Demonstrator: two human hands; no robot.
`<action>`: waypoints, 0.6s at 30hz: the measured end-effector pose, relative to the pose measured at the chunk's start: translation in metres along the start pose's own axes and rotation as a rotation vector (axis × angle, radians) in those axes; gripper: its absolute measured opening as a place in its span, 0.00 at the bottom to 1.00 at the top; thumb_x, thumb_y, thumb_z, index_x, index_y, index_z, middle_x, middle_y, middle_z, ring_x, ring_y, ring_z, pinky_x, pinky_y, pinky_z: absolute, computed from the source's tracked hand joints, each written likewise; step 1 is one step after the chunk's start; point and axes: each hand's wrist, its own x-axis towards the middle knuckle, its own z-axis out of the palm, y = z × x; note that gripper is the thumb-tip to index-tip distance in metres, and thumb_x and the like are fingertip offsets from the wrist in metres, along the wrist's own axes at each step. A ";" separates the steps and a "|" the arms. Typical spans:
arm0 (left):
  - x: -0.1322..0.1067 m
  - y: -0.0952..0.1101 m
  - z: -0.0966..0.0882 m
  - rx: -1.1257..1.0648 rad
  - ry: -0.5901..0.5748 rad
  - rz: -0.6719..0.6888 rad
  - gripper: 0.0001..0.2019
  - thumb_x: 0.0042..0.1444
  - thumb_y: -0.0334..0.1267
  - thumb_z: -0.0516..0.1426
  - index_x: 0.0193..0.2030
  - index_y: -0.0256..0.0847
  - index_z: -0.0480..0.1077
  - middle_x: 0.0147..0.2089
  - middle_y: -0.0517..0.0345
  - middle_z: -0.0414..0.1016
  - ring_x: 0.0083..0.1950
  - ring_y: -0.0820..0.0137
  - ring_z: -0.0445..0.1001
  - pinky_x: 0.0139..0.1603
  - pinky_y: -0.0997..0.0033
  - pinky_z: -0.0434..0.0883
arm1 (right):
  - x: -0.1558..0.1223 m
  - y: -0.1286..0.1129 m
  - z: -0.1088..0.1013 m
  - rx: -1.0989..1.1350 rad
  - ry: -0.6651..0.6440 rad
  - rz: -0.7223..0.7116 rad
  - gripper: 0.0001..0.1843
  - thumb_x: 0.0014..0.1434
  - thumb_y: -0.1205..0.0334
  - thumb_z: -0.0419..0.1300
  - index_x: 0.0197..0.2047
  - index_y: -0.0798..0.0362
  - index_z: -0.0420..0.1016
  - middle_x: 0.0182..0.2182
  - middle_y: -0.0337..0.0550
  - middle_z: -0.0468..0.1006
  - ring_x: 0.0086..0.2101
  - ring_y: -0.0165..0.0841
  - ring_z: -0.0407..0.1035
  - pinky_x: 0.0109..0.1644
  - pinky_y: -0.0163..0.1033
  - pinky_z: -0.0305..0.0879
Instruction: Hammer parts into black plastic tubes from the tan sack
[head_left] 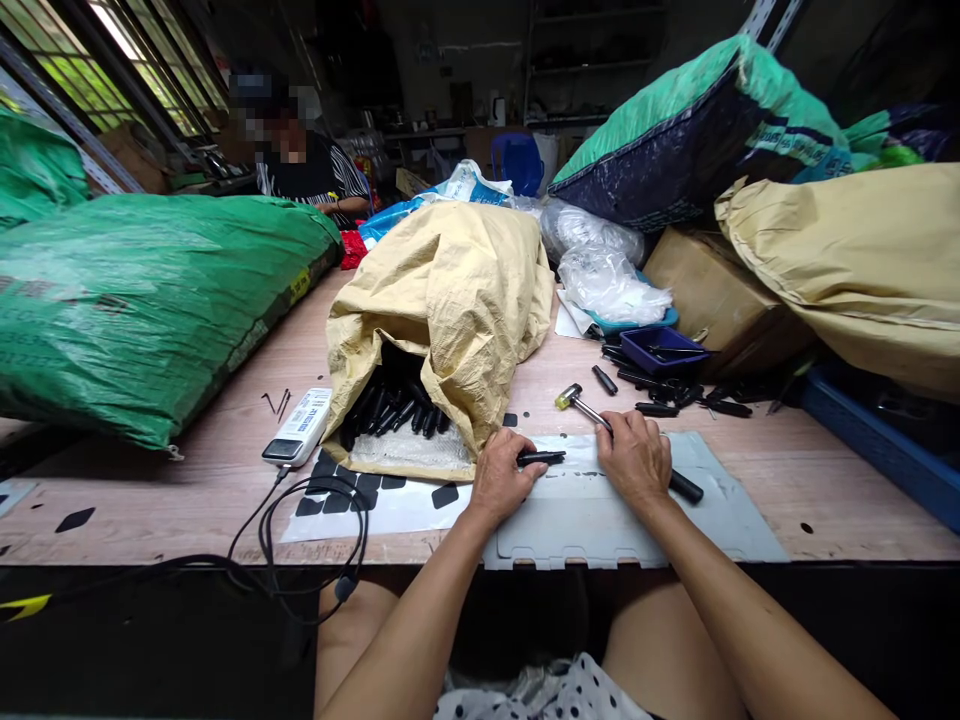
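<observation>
My left hand is closed on a slim black handle-like piece, whose forked-looking tip points right over the grey mat. In my right hand is a small hammer, gripped along its shaft. Its metal head with a yellow face lies up and left of my fingers, and its black grip sticks out to the lower right. Just left of my left hand, a tan woven sack lies with its mouth towards me. Many black pieces like the held one are heaped inside it.
A white power bank with a black cable lies left of the sack. Loose black pieces surround a purple tray at right. A green sack and a blue bin flank the table; another person sits behind.
</observation>
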 end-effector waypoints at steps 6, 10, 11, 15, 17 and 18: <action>-0.001 0.002 -0.001 0.005 -0.009 -0.011 0.07 0.54 0.33 0.68 0.39 0.42 0.76 0.40 0.59 0.70 0.42 0.68 0.69 0.43 0.68 0.66 | 0.000 0.000 -0.001 -0.003 0.009 -0.011 0.14 0.70 0.56 0.54 0.53 0.48 0.77 0.44 0.47 0.75 0.43 0.39 0.61 0.42 0.43 0.46; -0.001 0.002 0.000 -0.002 -0.003 -0.013 0.07 0.53 0.32 0.67 0.38 0.42 0.76 0.40 0.59 0.71 0.43 0.67 0.69 0.43 0.68 0.66 | 0.000 0.000 0.000 -0.003 0.014 -0.013 0.14 0.69 0.57 0.54 0.52 0.49 0.77 0.44 0.48 0.75 0.43 0.39 0.60 0.42 0.43 0.45; -0.001 0.002 0.000 -0.003 -0.001 -0.011 0.07 0.53 0.32 0.67 0.38 0.42 0.76 0.40 0.59 0.71 0.43 0.67 0.69 0.43 0.68 0.66 | 0.000 0.000 0.000 -0.003 0.012 -0.014 0.14 0.69 0.57 0.54 0.52 0.49 0.77 0.44 0.48 0.75 0.43 0.39 0.60 0.41 0.43 0.45; 0.000 0.002 0.000 0.002 -0.003 -0.007 0.07 0.53 0.31 0.67 0.38 0.42 0.75 0.40 0.59 0.70 0.43 0.67 0.69 0.43 0.68 0.66 | 0.001 -0.001 -0.001 -0.007 -0.015 -0.013 0.14 0.69 0.56 0.55 0.52 0.48 0.77 0.46 0.48 0.75 0.43 0.39 0.61 0.41 0.43 0.46; 0.000 0.002 0.000 0.006 -0.005 -0.008 0.07 0.53 0.31 0.67 0.38 0.42 0.75 0.40 0.59 0.70 0.43 0.67 0.69 0.43 0.68 0.66 | 0.002 -0.001 -0.003 -0.018 -0.034 -0.006 0.14 0.70 0.56 0.55 0.52 0.48 0.77 0.46 0.48 0.75 0.43 0.39 0.62 0.42 0.43 0.47; -0.001 0.002 0.000 0.007 -0.006 -0.007 0.08 0.53 0.31 0.67 0.38 0.42 0.75 0.40 0.59 0.70 0.43 0.67 0.69 0.43 0.68 0.66 | 0.002 -0.002 -0.005 -0.026 -0.048 -0.002 0.14 0.70 0.56 0.54 0.52 0.48 0.77 0.47 0.48 0.75 0.44 0.39 0.63 0.42 0.43 0.48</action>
